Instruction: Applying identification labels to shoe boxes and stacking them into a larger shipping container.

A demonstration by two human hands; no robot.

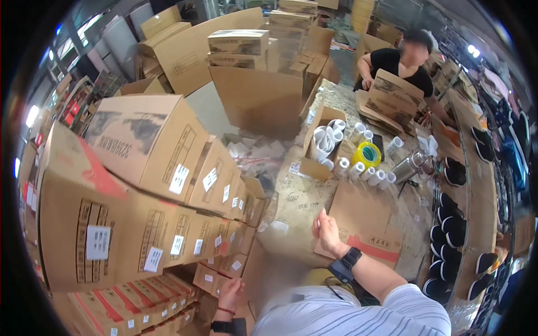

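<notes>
My right hand [328,231] is over the near end of the worktop, at the left edge of a flat folded carton [358,210] with a red stripe. Its fingers are curled together, and whatever may be in them does not show. Lower down, my left hand [230,294] hangs beside the stacked cartons, its fingers bent closed; I cannot make out anything between them. Stacked brown cartons [120,224] with white labels fill the left side. The worktop [291,196] carries a yellow tape roll [367,153], several white label rolls [357,170] and an open box [315,168] of larger rolls.
Across the worktop, a person in black handles folded cartons [395,96]. Dark shoes [451,224] line a shelf at the right. A metal flask [409,166] stands near the rolls. Crumpled white scraps [258,154] lie between the cartons and the worktop.
</notes>
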